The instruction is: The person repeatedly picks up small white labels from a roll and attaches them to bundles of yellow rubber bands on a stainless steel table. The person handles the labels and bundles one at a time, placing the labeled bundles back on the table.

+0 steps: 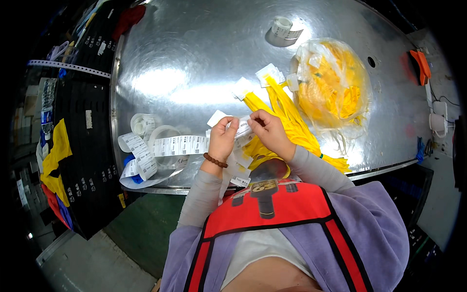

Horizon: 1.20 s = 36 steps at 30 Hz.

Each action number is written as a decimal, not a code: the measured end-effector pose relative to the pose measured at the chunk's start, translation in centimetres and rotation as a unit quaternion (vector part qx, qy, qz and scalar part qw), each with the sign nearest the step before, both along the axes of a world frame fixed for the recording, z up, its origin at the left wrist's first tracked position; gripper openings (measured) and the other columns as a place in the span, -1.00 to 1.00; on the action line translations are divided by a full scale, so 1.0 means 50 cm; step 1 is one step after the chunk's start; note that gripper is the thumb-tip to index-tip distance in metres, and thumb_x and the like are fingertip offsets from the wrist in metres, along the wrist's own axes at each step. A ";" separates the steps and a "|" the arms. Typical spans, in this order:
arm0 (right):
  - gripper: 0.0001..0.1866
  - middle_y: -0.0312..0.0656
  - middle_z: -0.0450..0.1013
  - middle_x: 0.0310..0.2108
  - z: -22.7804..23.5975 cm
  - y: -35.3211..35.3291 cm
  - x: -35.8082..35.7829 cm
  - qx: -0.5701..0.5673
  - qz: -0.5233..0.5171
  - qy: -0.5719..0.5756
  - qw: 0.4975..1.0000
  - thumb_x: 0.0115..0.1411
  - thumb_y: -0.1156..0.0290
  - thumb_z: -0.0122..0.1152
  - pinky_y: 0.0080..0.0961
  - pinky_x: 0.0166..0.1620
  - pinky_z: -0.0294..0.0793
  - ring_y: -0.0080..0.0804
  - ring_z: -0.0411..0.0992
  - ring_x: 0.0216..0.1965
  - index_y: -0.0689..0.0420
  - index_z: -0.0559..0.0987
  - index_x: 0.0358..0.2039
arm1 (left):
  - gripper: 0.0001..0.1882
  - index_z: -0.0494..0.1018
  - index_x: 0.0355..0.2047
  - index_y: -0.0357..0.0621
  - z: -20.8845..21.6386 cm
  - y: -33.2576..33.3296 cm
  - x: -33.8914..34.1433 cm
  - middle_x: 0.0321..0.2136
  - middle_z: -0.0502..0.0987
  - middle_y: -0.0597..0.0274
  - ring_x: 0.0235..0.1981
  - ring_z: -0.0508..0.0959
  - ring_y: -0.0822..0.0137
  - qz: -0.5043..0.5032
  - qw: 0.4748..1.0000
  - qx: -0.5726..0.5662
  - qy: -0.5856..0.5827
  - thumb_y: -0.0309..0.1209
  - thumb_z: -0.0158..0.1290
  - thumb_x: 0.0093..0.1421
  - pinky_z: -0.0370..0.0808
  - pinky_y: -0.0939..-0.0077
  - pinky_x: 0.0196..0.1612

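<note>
Both hands meet over the table's near edge, pinching a small white printed label (243, 127). My left hand (222, 142), with a brown bead bracelet (215, 160) at its wrist, grips the label's left end between thumb and fingers. At the other end, my right hand (273, 135) has thumb and forefinger closed on it. A long strip of printed labels (181, 145) runs leftward from beside my left hand into loose coils. Bundles of yellow straps (287, 109) with white tags (269, 74) lie beyond and under my right hand. More white labels (238, 168) lie below the hands, partly hidden.
A clear plastic bag (335, 87) full of yellow straps stands to the right on the metal table (204, 63). Toward the back is a roll of labels (283, 31). Black crates (87, 141) line the left side. An orange object (421, 67) sits at the right edge.
</note>
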State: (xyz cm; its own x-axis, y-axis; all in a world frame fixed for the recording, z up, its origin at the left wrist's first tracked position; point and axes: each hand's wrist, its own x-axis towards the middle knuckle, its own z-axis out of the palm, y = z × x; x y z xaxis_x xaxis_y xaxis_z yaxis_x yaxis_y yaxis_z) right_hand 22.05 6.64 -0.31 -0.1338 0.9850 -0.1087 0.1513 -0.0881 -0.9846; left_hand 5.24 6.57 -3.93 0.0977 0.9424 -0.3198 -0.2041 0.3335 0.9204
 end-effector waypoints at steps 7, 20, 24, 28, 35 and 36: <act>-0.88 -0.28 0.42 -0.49 -0.020 -0.004 -0.044 0.031 -0.092 0.070 0.993 0.20 0.45 0.10 -0.62 -0.38 0.37 -0.63 0.33 -0.47 0.23 0.46 -0.32 | -0.78 0.49 -0.21 -0.17 0.057 0.003 -0.056 -0.46 0.55 0.25 -0.51 0.52 0.39 -0.139 0.977 0.046 0.156 -0.30 0.02 0.24 0.43 0.54 -0.44; -0.90 -0.32 0.40 -0.40 -0.029 -0.038 -0.099 0.041 -0.111 0.167 0.979 0.24 0.46 0.09 -0.68 -0.24 0.34 -0.64 0.30 -0.37 0.22 0.45 -0.31 | -0.81 0.55 -0.36 0.03 0.152 0.006 -0.122 -0.49 0.56 0.24 -0.45 0.52 0.16 -0.146 0.681 0.323 0.641 -0.48 -0.04 0.07 0.41 0.26 -0.42; -0.92 -0.22 0.42 -0.41 -0.038 -0.049 -0.095 0.126 -0.108 0.056 0.984 0.19 0.49 0.11 -0.61 -0.24 0.35 -0.48 0.35 -0.37 0.24 0.46 -0.35 | -0.79 0.57 -0.37 0.02 0.110 0.011 -0.130 -0.49 0.57 0.25 -0.41 0.53 0.18 -0.053 0.649 0.334 0.682 -0.50 -0.02 0.03 0.41 0.26 -0.37; -0.92 -0.20 0.42 -0.42 -0.020 -0.050 -0.065 0.232 -0.087 -0.024 0.968 0.15 0.49 0.15 -0.55 -0.23 0.36 -0.39 0.39 -0.33 0.20 0.48 -0.34 | -0.77 0.57 -0.29 -0.10 0.097 0.008 -0.199 -0.38 0.59 0.14 -0.25 0.54 0.16 -0.015 0.754 0.166 0.635 -0.53 -0.01 0.04 0.44 0.33 -0.21; -0.69 -0.11 0.48 -0.31 0.003 -0.055 -0.027 0.263 0.231 -0.138 0.927 0.06 0.25 0.27 -0.29 -0.12 0.38 -0.16 0.42 -0.24 0.14 0.55 -0.22 | -0.71 0.56 -0.28 -0.16 0.224 -0.041 -0.276 -0.35 0.56 0.08 -0.30 0.52 0.10 0.015 0.844 0.306 0.440 -0.66 -0.01 -0.02 0.45 0.40 -0.28; -0.63 -0.12 0.49 -0.29 0.026 -0.035 -0.045 0.267 0.180 -0.106 0.941 0.04 0.23 0.29 -0.31 -0.08 0.38 -0.12 0.42 -0.18 0.12 0.56 -0.15 | -0.68 0.55 -0.28 -0.17 0.251 -0.046 -0.275 -0.38 0.56 0.09 -0.34 0.53 0.10 0.012 0.847 0.306 0.433 -0.70 -0.03 -0.04 0.45 0.38 -0.29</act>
